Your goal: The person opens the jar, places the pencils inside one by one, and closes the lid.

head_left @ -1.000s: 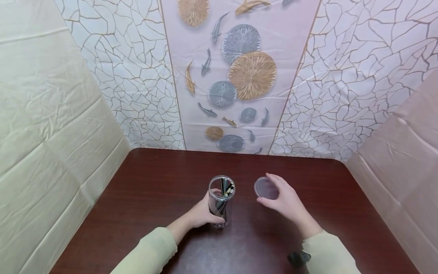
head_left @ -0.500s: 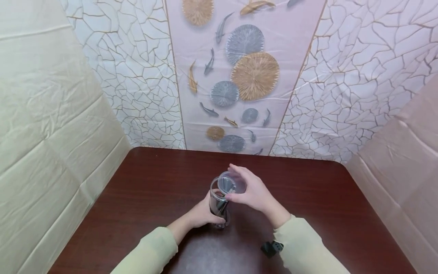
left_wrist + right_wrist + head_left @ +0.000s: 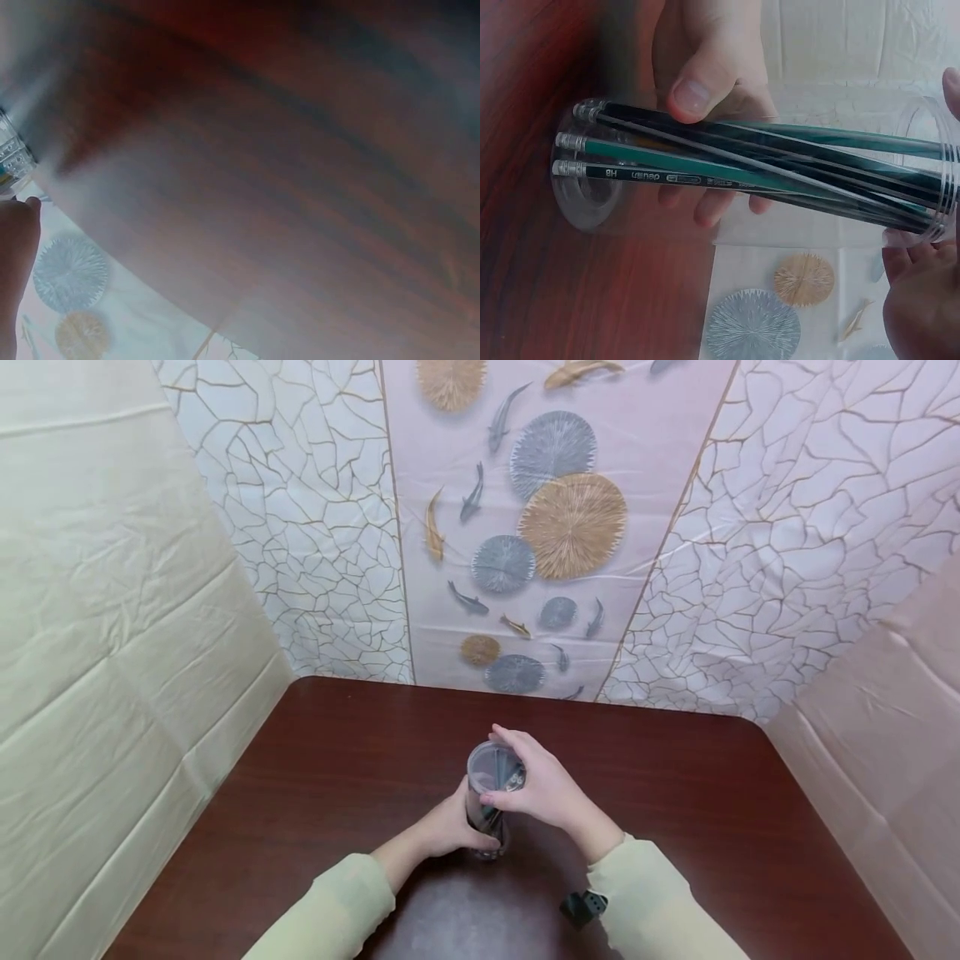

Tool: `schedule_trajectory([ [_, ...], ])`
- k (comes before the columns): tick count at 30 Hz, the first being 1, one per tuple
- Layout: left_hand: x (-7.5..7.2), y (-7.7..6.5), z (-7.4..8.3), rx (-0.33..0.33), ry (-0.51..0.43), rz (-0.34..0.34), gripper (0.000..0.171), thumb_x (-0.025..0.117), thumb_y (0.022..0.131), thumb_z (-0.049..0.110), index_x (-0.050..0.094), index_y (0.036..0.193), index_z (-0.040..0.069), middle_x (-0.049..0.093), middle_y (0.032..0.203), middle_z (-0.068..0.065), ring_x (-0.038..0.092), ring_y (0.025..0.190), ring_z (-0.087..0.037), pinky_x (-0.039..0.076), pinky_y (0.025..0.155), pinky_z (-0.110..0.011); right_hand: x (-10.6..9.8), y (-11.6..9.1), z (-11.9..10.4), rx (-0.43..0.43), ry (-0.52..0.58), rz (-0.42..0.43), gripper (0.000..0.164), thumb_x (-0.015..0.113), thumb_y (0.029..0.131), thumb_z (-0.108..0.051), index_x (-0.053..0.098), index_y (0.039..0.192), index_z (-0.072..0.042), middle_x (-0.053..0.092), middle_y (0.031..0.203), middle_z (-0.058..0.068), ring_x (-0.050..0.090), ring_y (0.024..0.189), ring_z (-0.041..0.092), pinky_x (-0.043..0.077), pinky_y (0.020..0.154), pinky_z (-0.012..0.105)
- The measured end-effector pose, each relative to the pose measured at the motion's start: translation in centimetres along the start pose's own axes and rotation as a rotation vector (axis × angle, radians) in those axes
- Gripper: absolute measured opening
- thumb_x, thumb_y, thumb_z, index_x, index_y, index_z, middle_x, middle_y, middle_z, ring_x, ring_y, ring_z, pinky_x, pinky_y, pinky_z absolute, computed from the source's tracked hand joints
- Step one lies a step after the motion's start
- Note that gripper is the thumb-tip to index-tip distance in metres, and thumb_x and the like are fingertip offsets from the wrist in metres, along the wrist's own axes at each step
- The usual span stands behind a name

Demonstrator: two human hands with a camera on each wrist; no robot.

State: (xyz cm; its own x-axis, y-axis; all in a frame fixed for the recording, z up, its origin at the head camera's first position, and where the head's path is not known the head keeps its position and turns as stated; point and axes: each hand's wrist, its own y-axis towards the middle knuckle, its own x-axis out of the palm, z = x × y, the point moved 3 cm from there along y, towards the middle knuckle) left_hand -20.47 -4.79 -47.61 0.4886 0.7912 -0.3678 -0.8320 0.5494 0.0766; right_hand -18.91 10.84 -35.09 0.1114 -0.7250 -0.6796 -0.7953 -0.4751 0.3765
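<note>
A clear cylindrical container (image 3: 491,817) stands upright on the dark red table, with several black and green pencils (image 3: 757,169) leaning inside. My left hand (image 3: 448,825) grips its side, thumb in front and fingers behind. At the top, my right hand (image 3: 549,787) holds a clear round lid (image 3: 489,767) by its edge, over the mouth of the container. Whether the lid is fully seated I cannot tell. The left wrist view catches just the container's base (image 3: 13,159) and part of a finger at its left border.
The brown-red table (image 3: 360,743) runs to a patterned cloth backdrop (image 3: 322,552). Cream cloth walls (image 3: 97,677) rise on both sides. A small black device (image 3: 583,907) sits by the right sleeve.
My right hand has brought the lid leftward from beside the container onto its mouth. My left hand keeps its grip on the container. The head view has shifted slightly.
</note>
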Motion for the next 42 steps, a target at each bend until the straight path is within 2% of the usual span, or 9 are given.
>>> schedule_trajectory([
  [8, 0.2, 0.0, 0.1, -0.019, 0.056, 0.016, 0.1, 0.085, 0.062, 0.027, 0.024, 0.139, 0.011, 0.047, 0.131, -0.003, 0.047, 0.116, -0.013, 0.034, 0.099, -0.033, 0.1, -0.6, 1.2, 0.013, 0.056, -0.016, 0.087, 0.085, 0.068, -0.025, 0.041, 0.141, -0.01, 0.049, 0.136, 0.002, 0.044, 0.123, 0.018, 0.037, 0.098, 0.042],
  [16, 0.0, 0.0, -0.2, -0.021, 0.058, 0.026, 0.102, 0.086, 0.062, 0.027, 0.023, 0.14, 0.011, 0.048, 0.131, -0.002, 0.047, 0.116, -0.013, 0.034, 0.1, -0.033, 0.3, -0.4, 1.5, 0.028, 0.089, -0.076, 0.086, 0.083, 0.07, -0.028, 0.038, 0.141, -0.008, 0.044, 0.135, 0.006, 0.045, 0.118, 0.019, 0.039, 0.096, 0.043],
  [21, 0.0, -0.1, -0.3, -0.026, 0.088, 0.027, 0.101, 0.086, 0.062, 0.029, 0.024, 0.14, 0.012, 0.049, 0.129, -0.001, 0.048, 0.114, -0.011, 0.036, 0.098, -0.032, 0.7, -0.8, 1.0, 0.088, 0.022, -0.112, 0.094, 0.08, 0.073, -0.037, 0.029, 0.145, -0.007, 0.037, 0.134, 0.011, 0.04, 0.119, 0.022, 0.039, 0.095, 0.043],
  [24, 0.1, -0.1, -0.4, -0.026, 0.123, 0.045, 0.099, 0.086, 0.061, 0.031, 0.026, 0.138, 0.013, 0.052, 0.127, -0.002, 0.05, 0.113, -0.012, 0.037, 0.096, -0.032, 0.3, -1.6, 0.6, 0.106, -0.03, -0.067, 0.091, 0.077, 0.075, -0.038, 0.029, 0.145, -0.007, 0.04, 0.129, 0.012, 0.042, 0.118, 0.023, 0.04, 0.095, 0.044],
  [29, 0.0, -0.1, -0.3, -0.038, 0.16, 0.063, 0.097, 0.086, 0.06, 0.035, 0.029, 0.136, 0.014, 0.054, 0.124, -0.003, 0.051, 0.111, -0.014, 0.039, 0.094, -0.034, -1.5, -3.2, 0.9, 0.094, -0.049, 0.099, 0.072, 0.075, 0.078, -0.024, 0.04, 0.139, -0.005, 0.058, 0.109, 0.006, 0.052, 0.108, 0.023, 0.04, 0.092, 0.048],
  [33, -0.1, -0.1, 0.1, -0.044, 0.151, 0.068, 0.098, 0.086, 0.059, 0.036, 0.029, 0.136, 0.013, 0.052, 0.125, -0.004, 0.051, 0.112, -0.016, 0.039, 0.094, -0.037, -2.1, -3.7, 1.7, 0.075, -0.011, 0.15, 0.07, 0.076, 0.076, -0.018, 0.042, 0.136, -0.003, 0.057, 0.104, 0.007, 0.053, 0.101, 0.024, 0.041, 0.089, 0.048],
  [35, -0.1, -0.1, 0.1, -0.045, 0.154, 0.073, 0.098, 0.086, 0.06, 0.035, 0.028, 0.136, 0.012, 0.052, 0.125, -0.004, 0.051, 0.112, -0.016, 0.039, 0.094, -0.037, -2.0, -3.3, 2.2, 0.068, 0.041, 0.119, 0.075, 0.076, 0.075, -0.018, 0.04, 0.138, -0.003, 0.053, 0.112, 0.011, 0.05, 0.105, 0.026, 0.04, 0.09, 0.048],
  [38, 0.0, -0.2, 0.0, -0.042, 0.164, 0.073, 0.098, 0.086, 0.06, 0.035, 0.028, 0.136, 0.012, 0.053, 0.125, -0.004, 0.051, 0.112, -0.015, 0.039, 0.095, -0.036, -1.4, -2.5, 2.7, 0.063, 0.111, 0.016, 0.083, 0.077, 0.074, -0.024, 0.034, 0.143, -0.006, 0.042, 0.128, 0.014, 0.042, 0.116, 0.029, 0.037, 0.093, 0.051],
  [42, 0.2, -0.1, 0.0, -0.022, 0.151, 0.071, 0.099, 0.086, 0.06, 0.033, 0.027, 0.136, 0.013, 0.051, 0.128, -0.003, 0.049, 0.113, -0.013, 0.037, 0.096, -0.035, -0.4, -1.5, 2.9, 0.073, 0.157, -0.087, 0.086, 0.078, 0.074, -0.033, 0.034, 0.145, -0.015, 0.034, 0.139, 0.009, 0.034, 0.126, 0.026, 0.031, 0.099, 0.052],
])
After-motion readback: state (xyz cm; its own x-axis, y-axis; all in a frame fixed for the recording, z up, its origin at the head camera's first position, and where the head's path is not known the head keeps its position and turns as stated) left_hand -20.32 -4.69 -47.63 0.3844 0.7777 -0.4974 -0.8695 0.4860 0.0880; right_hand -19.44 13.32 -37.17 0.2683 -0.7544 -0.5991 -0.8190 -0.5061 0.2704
